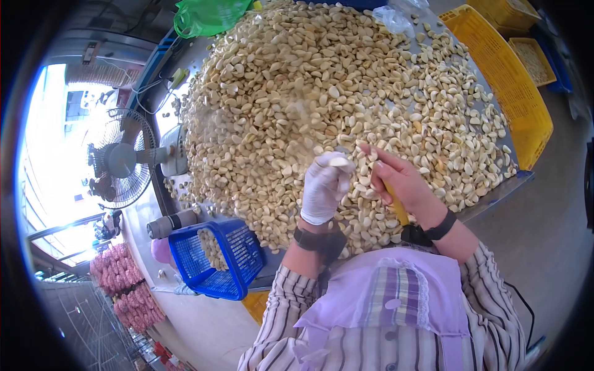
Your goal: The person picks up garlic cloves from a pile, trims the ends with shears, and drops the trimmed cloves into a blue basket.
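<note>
A broad heap of pale, peeled garlic cloves [278, 99] covers the metal table in front of me. My left hand [325, 188], in a thin white glove, is closed with a garlic clove [339, 162] between thumb and fingers. Just to its right, my bare right hand [402, 182] is curled around a yellow-handled tool [396, 204], whose working end is hidden by the fingers. The right thumb and forefinger point toward the clove, a short distance from it. Both hands are over the near part of the heap.
A blue plastic basket [250, 260] with some cloves stands tilted at the near left. Behind it is a grey fan [120, 161]. A yellow crate [507, 93] lines the right edge; a green bag [213, 15] lies at the far left.
</note>
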Tool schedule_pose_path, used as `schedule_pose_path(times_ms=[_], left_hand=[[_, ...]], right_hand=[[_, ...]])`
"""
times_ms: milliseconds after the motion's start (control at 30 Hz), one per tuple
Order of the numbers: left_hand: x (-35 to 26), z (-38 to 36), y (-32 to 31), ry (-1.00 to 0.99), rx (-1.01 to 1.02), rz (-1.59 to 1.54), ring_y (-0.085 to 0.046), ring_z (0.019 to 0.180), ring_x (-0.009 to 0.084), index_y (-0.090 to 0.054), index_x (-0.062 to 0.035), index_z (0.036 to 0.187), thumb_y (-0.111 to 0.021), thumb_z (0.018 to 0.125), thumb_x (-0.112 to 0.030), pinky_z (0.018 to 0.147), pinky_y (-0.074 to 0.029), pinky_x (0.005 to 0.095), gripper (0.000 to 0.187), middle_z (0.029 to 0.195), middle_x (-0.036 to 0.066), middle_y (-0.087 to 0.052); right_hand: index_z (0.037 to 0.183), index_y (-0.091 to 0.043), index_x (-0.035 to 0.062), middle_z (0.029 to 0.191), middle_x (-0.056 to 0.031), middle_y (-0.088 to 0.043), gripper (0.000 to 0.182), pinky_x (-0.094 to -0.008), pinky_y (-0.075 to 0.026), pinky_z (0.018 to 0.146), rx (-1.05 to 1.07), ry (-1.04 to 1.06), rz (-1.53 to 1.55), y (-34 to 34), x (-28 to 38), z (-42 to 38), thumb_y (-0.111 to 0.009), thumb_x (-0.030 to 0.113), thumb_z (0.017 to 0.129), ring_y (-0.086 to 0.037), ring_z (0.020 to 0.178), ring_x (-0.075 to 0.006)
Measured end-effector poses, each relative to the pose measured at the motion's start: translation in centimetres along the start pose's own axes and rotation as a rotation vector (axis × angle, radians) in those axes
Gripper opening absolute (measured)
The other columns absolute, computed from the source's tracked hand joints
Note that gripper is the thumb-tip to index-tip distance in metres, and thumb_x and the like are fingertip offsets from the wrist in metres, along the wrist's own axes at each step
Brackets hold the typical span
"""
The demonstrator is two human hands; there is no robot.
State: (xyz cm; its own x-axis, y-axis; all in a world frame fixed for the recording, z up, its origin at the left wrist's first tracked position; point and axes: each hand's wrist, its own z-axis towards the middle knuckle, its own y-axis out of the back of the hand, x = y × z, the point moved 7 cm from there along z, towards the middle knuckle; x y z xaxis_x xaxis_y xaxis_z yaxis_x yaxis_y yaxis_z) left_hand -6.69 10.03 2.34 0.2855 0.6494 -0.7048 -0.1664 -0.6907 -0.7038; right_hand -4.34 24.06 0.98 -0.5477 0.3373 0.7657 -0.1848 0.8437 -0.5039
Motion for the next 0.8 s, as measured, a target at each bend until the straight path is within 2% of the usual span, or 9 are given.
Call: schedule_pose_path(times_ms=[133, 200, 267, 300, 367, 467, 567, 667, 800], left_hand=[[-2.2, 2.2, 3.8, -0.031, -0.142, -0.37, -0.054, 0.06, 0.012, -0.059, -0.007, 0.106, -0.053, 0.091, -0.024, 0.043, -0.044, 0.0197, 0.024, 0.094, 0.005, -0.063], [-6.3, 3.9, 8.2, -0.197, -0.507, 0.064, -0.054, 0.065, 0.0102, -0.06, -0.009, 0.102, -0.052, 0.092, -0.023, 0.054, -0.046, 0.0189, 0.018, 0.088, 0.002, -0.061], [-11.8, 5.9, 9.6, -0.357, -0.666, 0.79, -0.056, 0.07, 0.0133, -0.059, -0.006, 0.096, -0.054, 0.092, -0.018, 0.061, -0.047, 0.0232, 0.014, 0.087, 0.004, -0.06], [-13.0, 7.5, 10.9, -0.367, -0.668, 0.789, -0.056, 0.07, 0.0133, -0.059, -0.006, 0.096, -0.054, 0.092, -0.018, 0.061, -0.047, 0.0232, 0.014, 0.087, 0.004, -0.06], [-15.6, 8.8, 10.2, -0.851, -0.654, 1.66, -0.057, 0.075, 0.019, -0.055, -0.0014, 0.094, -0.056, 0.09, -0.013, 0.068, -0.048, 0.0289, 0.012, 0.084, 0.008, -0.058], [-12.4, 10.4, 12.5, -0.741, -0.534, 1.711, -0.056, 0.077, 0.0234, -0.053, 0.0018, 0.095, -0.057, 0.088, -0.011, 0.073, -0.047, 0.0307, 0.015, 0.084, 0.01, -0.056], [-8.1, 10.5, 11.7, -0.316, -0.401, 1.191, -0.058, 0.08, 0.0222, -0.053, -0.0001, 0.094, -0.056, 0.089, -0.013, 0.075, -0.046, 0.0303, 0.015, 0.086, 0.013, -0.059], [-5.7, 7.8, 10.0, -0.511, -0.359, 1.385, -0.053, 0.069, 0.0154, -0.053, 0.0, 0.099, -0.054, 0.091, -0.014, 0.064, -0.045, 0.0274, 0.016, 0.081, 0.007, -0.057], [-2.2, 2.6, 9.8, 0.018, -0.331, 0.425, -0.05, 0.061, 0.0116, -0.054, -0.0031, 0.102, -0.051, 0.092, -0.015, 0.055, -0.042, 0.0232, 0.016, 0.076, 0.003, -0.053]], right_hand=[[0.134, -0.043, 0.0118, 0.062, 0.0019, -0.047, 0.041, -0.0184, -0.036, 0.043, -0.102, 0.017, 0.097, 1.2, 0.7, 0.1, -0.045, 0.018, 0.094, -0.041, 0.044, -0.0056], [0.135, -0.043, 0.0118, 0.062, 0.0015, -0.048, 0.041, -0.0187, -0.036, 0.043, -0.133, 0.022, 0.12, 1.6, 0.8, 0.1, -0.045, 0.018, 0.094, -0.041, 0.044, -0.006], [0.135, -0.042, 0.0118, 0.062, 0.0014, -0.048, 0.041, -0.0187, -0.036, 0.043, -0.122, 0.036, 0.102, 1.5, 0.9, 0.0, -0.044, 0.018, 0.094, -0.041, 0.045, -0.0061], [0.135, -0.042, 0.0118, 0.061, 0.0013, -0.047, 0.041, -0.0188, -0.037, 0.044, -0.116, 0.052, 0.086, 1.5, 1.0, 0.0, -0.044, 0.019, 0.094, -0.041, 0.045, -0.0061], [0.136, -0.042, 0.0117, 0.062, 0.001, -0.047, 0.041, -0.0187, -0.037, 0.044, -0.087, 0.079, 0.077, 1.3, 1.1, 0.0, -0.043, 0.018, 0.095, -0.041, 0.045, -0.0061], [0.135, -0.042, 0.0129, 0.062, 0.0007, -0.048, 0.041, -0.0183, -0.036, 0.042, -0.145, 0.026, 0.043, 1.7, 0.9, 0.0, -0.044, 0.019, 0.094, -0.042, 0.045, -0.0062], [0.135, -0.043, 0.0136, 0.062, 0.0007, -0.048, 0.042, -0.0185, -0.037, 0.041, -0.162, 0.026, 0.097, 1.9, 0.4, 0.4, -0.045, 0.02, 0.094, -0.043, 0.045, -0.0066], [0.135, -0.042, 0.0132, 0.062, 0.0007, -0.047, 0.042, -0.0186, -0.037, 0.041, -0.133, -0.022, 0.163, 1.3, -0.4, 1.1, -0.047, 0.021, 0.094, -0.043, 0.045, -0.0069], [0.135, -0.042, 0.0113, 0.063, 0.0004, -0.047, 0.043, -0.0182, -0.037, 0.041, -0.076, -0.007, 0.156, 0.7, -0.4, 1.1, -0.047, 0.022, 0.094, -0.043, 0.045, -0.0069]])
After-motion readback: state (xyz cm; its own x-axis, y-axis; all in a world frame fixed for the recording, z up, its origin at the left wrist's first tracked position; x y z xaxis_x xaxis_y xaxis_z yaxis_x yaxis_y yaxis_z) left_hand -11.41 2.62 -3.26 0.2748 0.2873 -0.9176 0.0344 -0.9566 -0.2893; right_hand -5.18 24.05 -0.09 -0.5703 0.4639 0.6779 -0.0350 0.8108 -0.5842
